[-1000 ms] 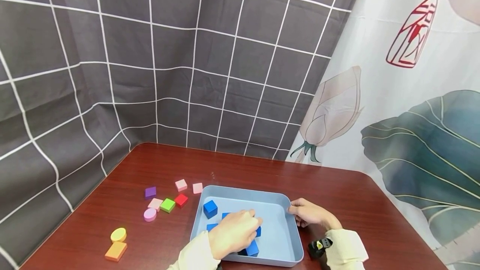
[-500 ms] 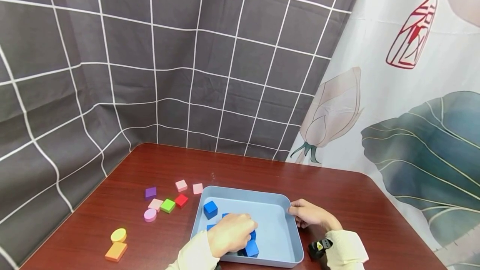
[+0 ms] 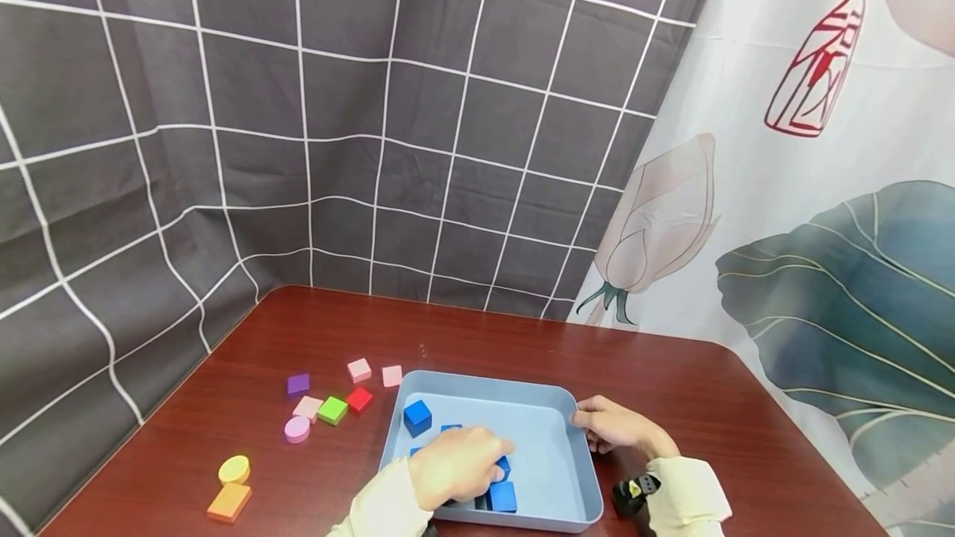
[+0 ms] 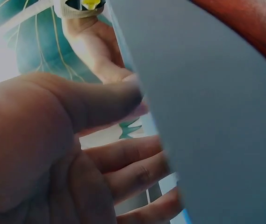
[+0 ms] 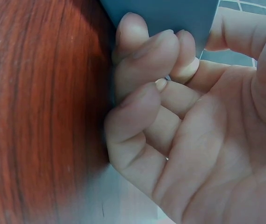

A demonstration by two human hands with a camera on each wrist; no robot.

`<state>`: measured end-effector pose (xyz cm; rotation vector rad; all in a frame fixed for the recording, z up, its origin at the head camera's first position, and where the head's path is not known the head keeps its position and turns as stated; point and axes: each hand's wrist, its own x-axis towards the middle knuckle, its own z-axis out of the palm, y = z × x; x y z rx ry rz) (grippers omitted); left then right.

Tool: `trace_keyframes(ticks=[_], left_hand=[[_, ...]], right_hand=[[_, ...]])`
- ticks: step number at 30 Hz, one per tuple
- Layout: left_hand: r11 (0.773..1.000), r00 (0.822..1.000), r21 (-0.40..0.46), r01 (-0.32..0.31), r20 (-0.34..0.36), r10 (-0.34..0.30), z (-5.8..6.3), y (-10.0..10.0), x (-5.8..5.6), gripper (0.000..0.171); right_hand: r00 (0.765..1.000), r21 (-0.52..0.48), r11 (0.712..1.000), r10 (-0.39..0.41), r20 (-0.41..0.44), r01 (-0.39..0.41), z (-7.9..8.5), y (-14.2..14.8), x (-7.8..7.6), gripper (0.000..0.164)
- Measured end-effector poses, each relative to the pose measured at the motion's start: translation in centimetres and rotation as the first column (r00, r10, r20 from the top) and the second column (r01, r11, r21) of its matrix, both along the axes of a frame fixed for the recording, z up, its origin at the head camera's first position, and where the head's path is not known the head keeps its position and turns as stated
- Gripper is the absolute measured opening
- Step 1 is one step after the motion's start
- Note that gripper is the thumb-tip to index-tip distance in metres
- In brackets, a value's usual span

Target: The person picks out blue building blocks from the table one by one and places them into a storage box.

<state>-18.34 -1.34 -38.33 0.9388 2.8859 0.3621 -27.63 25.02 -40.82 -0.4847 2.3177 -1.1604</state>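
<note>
A shallow light-blue tray (image 3: 540,471) lies on the table with several blue blocks in it. One blue block (image 3: 418,418) sits apart near its back left. My left hand (image 3: 457,464) is over the front part, its index finger extended, and its thumb meets a blue block (image 3: 504,466). Another blue block (image 3: 502,496) stands close in front; the hand partly hides others. In the left wrist view, the tray wall (image 4: 207,112) hides the fingertips. My right hand (image 3: 613,424) grips the tray's right wall, thumb inside and curled fingers (image 5: 147,60) outside.
Left of the tray lie purple (image 3: 298,384), green (image 3: 332,411), red (image 3: 360,399) and several pink pieces (image 3: 360,370). A yellow round piece (image 3: 235,469) and an orange block (image 3: 229,503) are nearer the front left. Curtains (image 3: 418,131) hang behind the reddish-brown table (image 3: 656,355).
My left hand has shifted slightly left inside the tray and its index finger has straightened. The blue block by its thumb has moved a little left. My right hand stays on the wall.
</note>
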Motion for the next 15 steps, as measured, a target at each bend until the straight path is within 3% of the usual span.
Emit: trace_keyframes(ticks=[3,6,15], left_hand=[[1.0,0.999,0.024,-0.014,0.03,0.014,0.4,-0.6,-0.5,0.037],[0.997,0.999,0.074,-0.023,0.034,0.021,0.8,-1.6,-0.7,0.041],[0.983,0.995,0.167,-0.075,-0.048,0.084,1.2,-6.3,-0.6,0.054]], right_hand=[[1.0,0.0,1.0,0.005,-0.003,-0.005,0.1,-0.2,-0.1,0.031],[1.0,0.002,1.0,0.011,-0.006,-0.011,0.0,-0.3,-0.1,0.032],[1.0,0.002,1.0,0.011,-0.026,-0.011,0.5,0.5,0.5,0.039]])
